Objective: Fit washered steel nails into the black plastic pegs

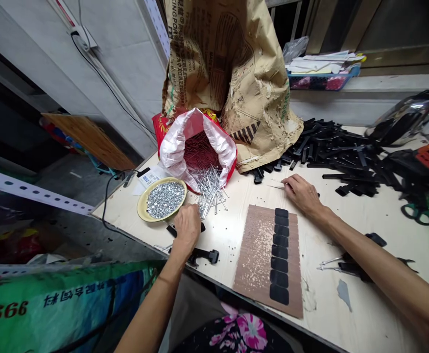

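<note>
My left hand is closed at the lower right rim of a yellow dish of small metal parts; its fingertips are hidden. Black plastic pieces lie beneath and beside that wrist. My right hand pinches a thin metal pin above the table, pointing left. Between the hands, a brown board bears a column of several black rounded pads. Loose silver pins spill from a white-lined red bag.
Behind stands a large brown paper sack. A heap of black plastic parts covers the back right, near a metal kettle and scissors. More black pieces with pins lie under my right forearm. The table's front edge runs below the board.
</note>
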A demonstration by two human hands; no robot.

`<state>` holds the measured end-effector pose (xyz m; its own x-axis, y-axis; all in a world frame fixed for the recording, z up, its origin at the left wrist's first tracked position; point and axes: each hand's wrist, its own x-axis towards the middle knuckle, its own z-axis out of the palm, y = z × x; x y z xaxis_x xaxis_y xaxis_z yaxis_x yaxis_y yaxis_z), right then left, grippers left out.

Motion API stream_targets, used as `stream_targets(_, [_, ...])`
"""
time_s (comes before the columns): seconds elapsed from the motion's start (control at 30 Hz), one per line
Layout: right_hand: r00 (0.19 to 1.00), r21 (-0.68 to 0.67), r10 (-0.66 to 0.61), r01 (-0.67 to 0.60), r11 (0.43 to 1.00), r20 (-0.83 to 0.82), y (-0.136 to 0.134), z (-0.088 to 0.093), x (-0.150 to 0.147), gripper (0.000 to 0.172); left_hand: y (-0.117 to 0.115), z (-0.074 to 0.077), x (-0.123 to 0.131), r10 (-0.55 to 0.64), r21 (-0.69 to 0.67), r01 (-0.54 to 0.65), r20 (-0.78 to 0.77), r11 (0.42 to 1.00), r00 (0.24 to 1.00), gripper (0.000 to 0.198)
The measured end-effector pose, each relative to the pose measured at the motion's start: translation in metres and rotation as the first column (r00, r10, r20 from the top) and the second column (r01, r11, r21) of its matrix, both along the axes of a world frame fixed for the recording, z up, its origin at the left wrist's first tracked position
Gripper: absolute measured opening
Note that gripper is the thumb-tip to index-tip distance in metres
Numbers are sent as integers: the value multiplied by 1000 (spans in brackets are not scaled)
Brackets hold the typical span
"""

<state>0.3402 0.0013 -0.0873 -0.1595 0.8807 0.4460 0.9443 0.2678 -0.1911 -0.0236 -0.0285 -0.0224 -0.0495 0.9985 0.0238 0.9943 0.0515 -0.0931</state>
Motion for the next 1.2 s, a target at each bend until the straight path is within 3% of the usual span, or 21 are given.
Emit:
stream_targets(0.13, [999,-29,14,-15,999,-38,-8,3,-5,20,2,-8,1,9,-90,-11,-24,996,1000,33])
stream_targets(0.33, [994,-74,73,-79,994,-79,-15,15,-14,22,16,-5,4,43,-118,-42,3,992,999,31])
stream_targets(0.87, [905,57,318,-315,947,-284,-40,54,-63,21,31,-15,-3,86,-96,-79,69,992,994,32])
stream_targets(1.1, [842,89,340,-335,938,-419,-44,60,-75,20,26,-18,-12,25,-31,-19,208,999,978,26])
stream_targets(1.17, [826,90,320,-315,945,-465,-46,62,-81,19,25,-16,-11,18,49,-42,403,998,915,25])
stream_targets(1.2, [818,88,311,-309,947,-484,-47,63,-85,19,24,-14,-8,20,79,-77,559,994,829,25])
